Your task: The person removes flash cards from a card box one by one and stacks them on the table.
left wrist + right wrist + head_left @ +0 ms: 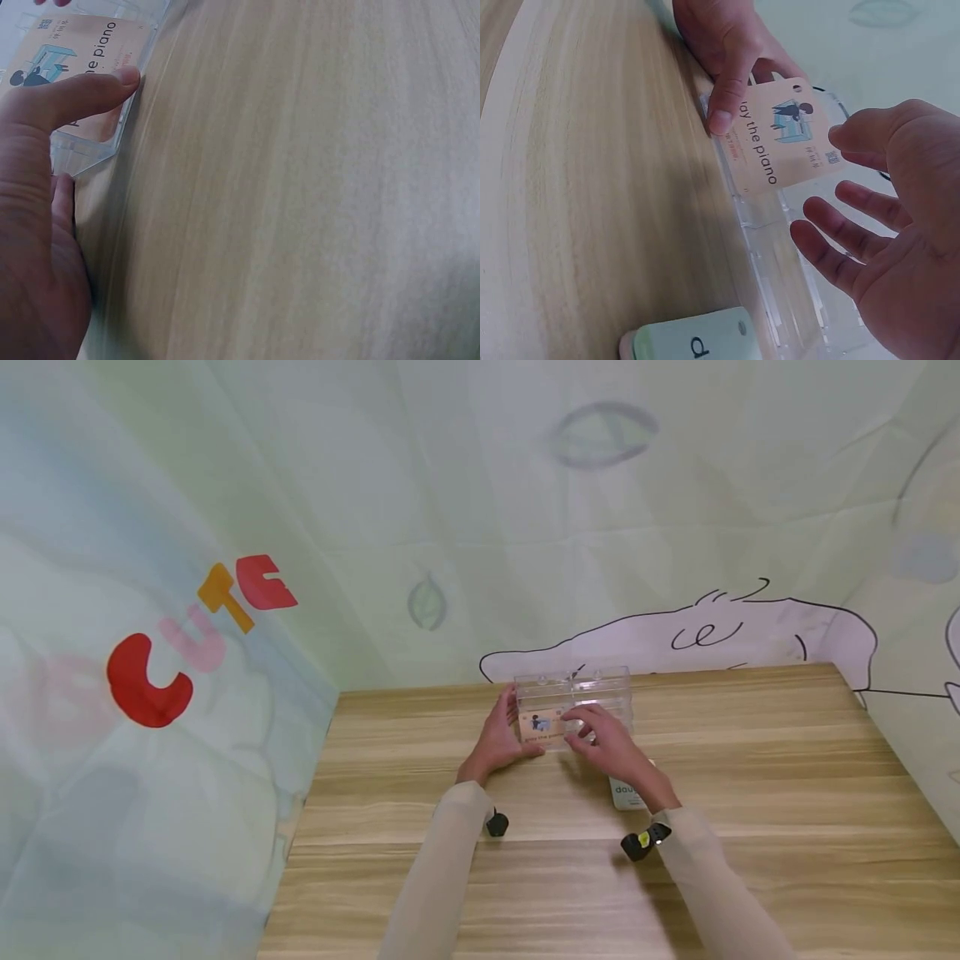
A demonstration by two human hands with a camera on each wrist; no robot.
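A peach card (542,727) printed "play the piano" with a small picture sits at the left end of a clear plastic rack (602,685). My left hand (498,737) grips that end; its thumb (105,88) lies over the card's lower edge, its fingers at the rack's side. Close to the card's right edge is my right hand (611,747). In the right wrist view its fingers are spread and loosely bent, with one fingertip (843,138) at the card's edge. Whether that tip touches cannot be told.
A pale green card stack (697,337) lies on the wooden table (375,793), partly under my right forearm. Behind the rack, a printed cloth backdrop (420,527) rises at the table's far edge. Each wrist wears a small black camera (497,823).
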